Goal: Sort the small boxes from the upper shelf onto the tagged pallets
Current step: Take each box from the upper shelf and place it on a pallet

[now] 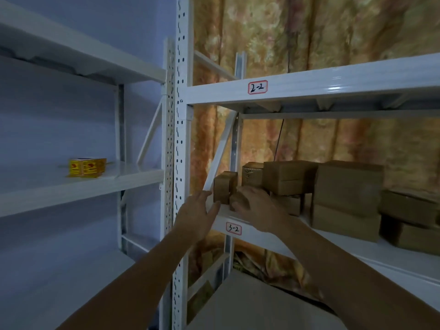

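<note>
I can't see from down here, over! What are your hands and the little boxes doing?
Left hand open, fingers against small upright box. Right hand gripping second small box on shelf 3-2. Bigger boxes crowd the right.

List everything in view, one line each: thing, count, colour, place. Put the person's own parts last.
Small brown cardboard boxes: two, brown, left end of the shelf tagged 3-2.
Larger brown cardboard boxes: several, brown, stacked farther right on that shelf; exact count unclear.
White metal shelving racks: two, white, side by side.
Handwritten red-bordered shelf tags: two, white with red border, reading 2-2 and 3-2.
Yellow printed packet: one, yellow, left rack's middle shelf.
Patterned curtain: one, orange-pink, behind the right rack.
Left hand: open, fingers touching the upright small box.
Right hand: grips the lower small box.
</note>
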The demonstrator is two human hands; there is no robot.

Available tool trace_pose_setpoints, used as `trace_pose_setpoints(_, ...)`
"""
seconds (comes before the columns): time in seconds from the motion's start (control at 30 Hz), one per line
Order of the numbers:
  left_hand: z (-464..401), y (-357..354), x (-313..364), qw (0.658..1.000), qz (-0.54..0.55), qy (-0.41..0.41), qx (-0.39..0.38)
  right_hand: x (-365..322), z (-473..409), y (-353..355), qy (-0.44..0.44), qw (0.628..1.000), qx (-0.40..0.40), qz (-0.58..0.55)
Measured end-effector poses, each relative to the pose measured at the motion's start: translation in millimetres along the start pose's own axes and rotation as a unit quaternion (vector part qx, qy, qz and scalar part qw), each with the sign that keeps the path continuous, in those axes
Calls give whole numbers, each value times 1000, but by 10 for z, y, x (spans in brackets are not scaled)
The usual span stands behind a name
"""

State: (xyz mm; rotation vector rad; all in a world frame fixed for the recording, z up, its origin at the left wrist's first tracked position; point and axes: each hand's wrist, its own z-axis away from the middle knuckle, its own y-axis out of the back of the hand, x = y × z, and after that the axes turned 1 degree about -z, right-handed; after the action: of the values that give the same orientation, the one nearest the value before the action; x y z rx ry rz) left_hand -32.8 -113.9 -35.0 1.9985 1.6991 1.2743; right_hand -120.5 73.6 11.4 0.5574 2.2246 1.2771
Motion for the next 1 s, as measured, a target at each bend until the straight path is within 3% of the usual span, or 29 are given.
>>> trace_pose_setpoints(0.2,-581,-131,-336,994,89,-46,-33,-61,-617,-203,-56,997,29,32)
trace_pose_setpoints(0.4,-1079,-345,-487,962,247,22,-111,-238,-1094,-265,-155,987,44,-25)
trace_pose_setpoints(0.63,-1355,-436,-509,928,309,24,-209,-321,-1345,-360,-217,974,11,-58)
trace_pose_setpoints(0.73,-1420,-493,-557,918,327,26,-224,-319,-1369,-384,-224,972,38,-59)
trace_pose_setpoints(0.87,-1413,-422,-527,875,409,19,-258,-247,-1415,-354,-227,964,95,-100)
trace_pose_setpoints(1.0,-1511,-405,-558,871,423,52,-244,-279,-1412,-310,-229,945,146,-180)
